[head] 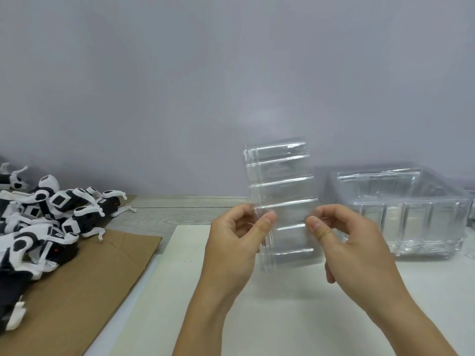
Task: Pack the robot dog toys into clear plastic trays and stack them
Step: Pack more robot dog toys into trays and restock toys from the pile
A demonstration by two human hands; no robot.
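The clear plastic tray (281, 201) is held upright above the bench (282, 317), pinched at its side edges by the left hand (235, 242) and right hand (352, 247), fingers curled. Tray stack (401, 214) stands right; robot dog toys (43, 217) lie on cardboard (84, 291), left.

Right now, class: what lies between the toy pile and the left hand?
In the head view, brown cardboard, then bare white board, lie between the toy pile and the left hand.

Packing workbench: heaped robot dog toys (43, 217), stacked clear trays (401, 209).
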